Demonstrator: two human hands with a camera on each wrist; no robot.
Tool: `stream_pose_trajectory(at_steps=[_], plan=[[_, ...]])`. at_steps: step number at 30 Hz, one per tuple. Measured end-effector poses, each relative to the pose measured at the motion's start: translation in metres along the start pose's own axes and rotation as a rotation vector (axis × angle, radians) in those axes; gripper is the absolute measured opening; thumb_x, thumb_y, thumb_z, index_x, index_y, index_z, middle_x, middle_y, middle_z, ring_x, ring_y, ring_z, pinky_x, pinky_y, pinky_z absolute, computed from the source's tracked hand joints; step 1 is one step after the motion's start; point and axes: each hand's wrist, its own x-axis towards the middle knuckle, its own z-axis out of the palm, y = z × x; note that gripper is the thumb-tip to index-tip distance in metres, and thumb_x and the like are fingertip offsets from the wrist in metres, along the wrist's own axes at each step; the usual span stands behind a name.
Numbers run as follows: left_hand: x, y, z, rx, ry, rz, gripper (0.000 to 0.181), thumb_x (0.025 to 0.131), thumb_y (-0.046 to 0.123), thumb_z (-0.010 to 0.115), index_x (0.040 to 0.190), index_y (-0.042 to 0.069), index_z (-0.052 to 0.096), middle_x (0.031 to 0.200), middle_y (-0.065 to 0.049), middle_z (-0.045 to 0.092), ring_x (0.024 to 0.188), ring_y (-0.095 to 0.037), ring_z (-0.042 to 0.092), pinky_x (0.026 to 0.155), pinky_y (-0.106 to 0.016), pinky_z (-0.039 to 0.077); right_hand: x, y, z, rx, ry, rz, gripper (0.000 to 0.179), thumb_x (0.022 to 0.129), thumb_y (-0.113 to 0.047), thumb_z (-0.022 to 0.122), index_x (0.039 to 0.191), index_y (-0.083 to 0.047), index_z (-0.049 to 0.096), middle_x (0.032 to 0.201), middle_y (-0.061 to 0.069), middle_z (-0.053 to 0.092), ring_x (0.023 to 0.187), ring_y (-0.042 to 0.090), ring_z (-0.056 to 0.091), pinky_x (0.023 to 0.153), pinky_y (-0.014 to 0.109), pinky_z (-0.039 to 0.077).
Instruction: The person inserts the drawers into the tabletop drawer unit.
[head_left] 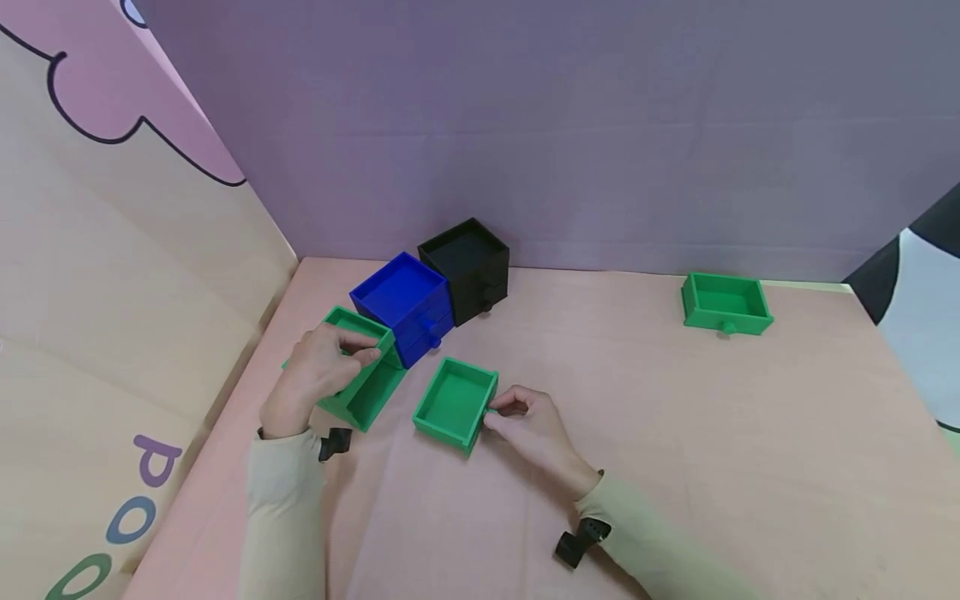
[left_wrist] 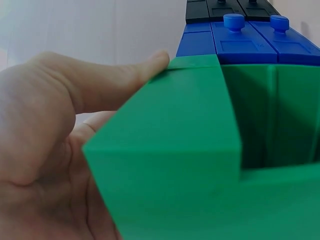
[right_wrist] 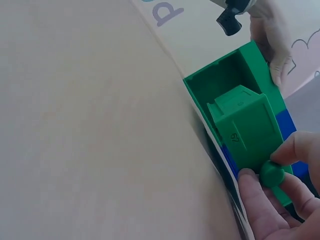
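Drawer [head_left: 456, 402] in right grip [head_left: 538, 425], seemingly raised

I see soft, even light in the head view, faint shadows on the counter [head_left: 712, 425]; my right-wrist view is dimmer, slightly hazy.

Across the table's [head_left: 637, 433] left side, three boxes are running in a slanting line: the first box [head_left: 380, 390] is standing nearest, the second box [head_left: 408, 302] is sitting behind it to the right, and the third box [head_left: 467, 271] is backing up near the wall [head_left: 562, 125]. The left hand [head_left: 318, 367] is resting on the first box. A drawer [head_left: 456, 402] is lying between that box and the right hand [head_left: 536, 429]. Far right, another drawer [head_left: 726, 293] is sitting near the wall.
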Motion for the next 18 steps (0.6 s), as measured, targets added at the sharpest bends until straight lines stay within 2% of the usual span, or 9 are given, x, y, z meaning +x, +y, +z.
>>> stream_pose_trajectory(at_steps=[6,10,18], plan=[[-0.001,0.0,-0.001,-0.011,0.005,0.01,0.031,0.105,0.03,0.068,0.132,0.019,0.078,0.135,-0.014,0.073,0.118,-0.034,0.068,0.084,-0.04,0.057,0.002,-0.003,0.012,0.0,-0.012,-0.038,0.007,0.085,-0.001,0.074,0.091,-0.002,0.074,0.094,0.007,0.075,0.085,0.01,0.068,0.073,0.02,0.057],[-0.001,0.0,0.0,-0.016,0.005,0.01,0.031,0.105,0.03,0.068,0.132,0.019,0.078,0.133,-0.013,0.074,0.117,-0.033,0.068,0.084,-0.04,0.057,0.003,-0.004,0.02,0.01,-0.012,-0.047,0.007,0.083,-0.001,0.074,0.09,-0.002,0.074,0.09,0.006,0.075,0.082,0.01,0.068,0.072,0.021,0.056],[0.0,0.0,0.001,-0.013,0.012,0.022,0.03,0.105,0.029,0.068,0.131,0.017,0.078,0.133,-0.013,0.075,0.117,-0.034,0.07,0.086,-0.041,0.058,0.004,-0.002,0.034,0.002,-0.032,-0.05,0.008,0.083,-0.002,0.076,0.09,-0.003,0.075,0.094,0.005,0.076,0.084,0.01,0.068,0.073,0.021,0.056]])
